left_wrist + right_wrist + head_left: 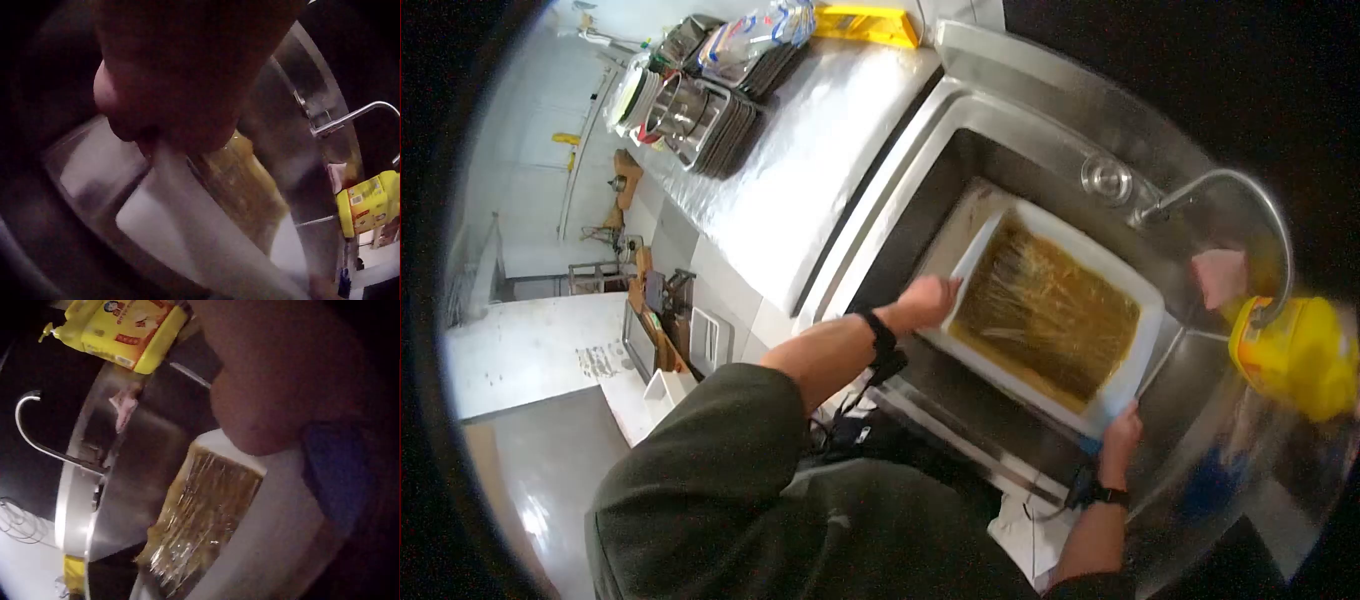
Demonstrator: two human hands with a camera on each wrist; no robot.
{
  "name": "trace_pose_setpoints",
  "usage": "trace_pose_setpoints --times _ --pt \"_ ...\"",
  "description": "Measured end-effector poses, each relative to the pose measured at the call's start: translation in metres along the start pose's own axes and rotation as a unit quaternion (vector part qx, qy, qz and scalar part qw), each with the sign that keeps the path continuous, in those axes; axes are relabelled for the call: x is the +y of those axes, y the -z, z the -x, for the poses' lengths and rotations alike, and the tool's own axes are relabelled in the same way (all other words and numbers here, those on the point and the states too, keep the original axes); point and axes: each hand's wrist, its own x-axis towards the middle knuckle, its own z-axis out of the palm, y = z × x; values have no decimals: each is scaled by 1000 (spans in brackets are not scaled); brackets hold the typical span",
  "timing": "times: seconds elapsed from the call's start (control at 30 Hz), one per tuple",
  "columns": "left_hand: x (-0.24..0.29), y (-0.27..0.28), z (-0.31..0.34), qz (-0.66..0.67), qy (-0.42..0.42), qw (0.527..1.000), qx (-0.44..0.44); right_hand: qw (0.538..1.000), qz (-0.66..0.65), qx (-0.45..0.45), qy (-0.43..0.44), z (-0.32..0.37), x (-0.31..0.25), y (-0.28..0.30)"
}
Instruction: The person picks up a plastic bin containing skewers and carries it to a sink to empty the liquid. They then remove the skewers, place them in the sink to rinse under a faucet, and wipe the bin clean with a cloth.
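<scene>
A white rectangular tub [1155,300] is tilted inside the steel sink, with murky brown liquid [1040,310] in it. At the tub's left corner my left hand [927,302] grips the rim; the left wrist view shows its fingers [175,119] bent over the edge. My right hand [1122,438] holds the near right corner. Beside that hand, a blue piece [337,475] lies against the tub's outer wall; its kind is unclear. Much of both hands' undersides is hidden.
A curved faucet [1280,220] arches over the sink's far side. Close to it are a pink cloth [1220,278] and a yellow jug [1295,355]. Stacked metal pans [725,130] stand on the shiny counter [800,170] at left. A steel divider [1208,337] runs along the basin's right side.
</scene>
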Motion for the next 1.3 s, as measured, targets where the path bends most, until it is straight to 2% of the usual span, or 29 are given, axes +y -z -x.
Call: trace_pose_setpoints --times 0.07,0.13,0.17,0.2,0.27,0.33,0.37,0.4,0.47,0.57,0.63,0.73,0.77,0.83,0.97,1.0,1.07,1.13,1.17,1.23,1.27,1.3 --pt "-17 -13 -10 5 -1 1000 23 999 -28 -14 -28 12 -5 2" --pt "-20 -11 -1 1 -11 999 35 994 22 98 32 2 52 -34" --pt "-19 -13 4 -1 -18 999 35 994 15 104 41 -15 41 -25" --pt "2 7 15 10 -10 997 74 996 12 79 45 -25 30 -13" --pt "13 34 10 2 -19 999 38 998 35 53 -1 -5 0 17" --pt "1 22 8 21 -12 1000 7 996 51 32 -62 17 -37 39" --pt "0 22 9 21 -15 999 21 994 49 31 -95 14 -55 44" --pt "-1 21 14 15 -32 999 23 996 57 51 -49 3 -17 27" --pt "-15 7 7 25 -70 997 24 995 90 19 -31 1 -37 49" --pt "8 45 19 35 -22 998 -40 997 62 -14 -42 -5 -36 62" --pt "4 42 19 53 -39 998 -19 995 9 -39 -88 -7 -35 67" --pt "1 39 10 48 -38 996 -61 998 56 9 -42 -23 5 54" --pt "-5 30 -1 20 -44 997 -58 997 58 8 -47 -22 12 54" --pt "-1 32 0 -4 -52 997 -56 991 47 -43 -122 -22 4 61" --pt "-17 24 -1 -6 -147 989 -19 988 73 -22 -135 -37 39 53" --pt "-19 22 -4 -11 -181 983 3 988 103 -41 -105 -37 35 56" --pt "-22 17 -10 -20 -172 985 -26 986 133 -62 -77 -34 27 61" --pt "-33 8 -19 -29 -164 984 -58 987 45 -79 -131 -15 -29 79" --pt "-51 -8 -30 31 -205 975 -73 987 45 -79 -135 -10 -37 81" --pt "-44 5 -23 91 -246 961 -88 986 38 -70 -147 -6 -46 84" --pt "-35 16 -17 155 -162 967 -117 986 38 -69 -149 -8 -46 84" --pt "-32 22 -14 187 -120 966 -134 984 17 -85 -156 -9 -43 86"
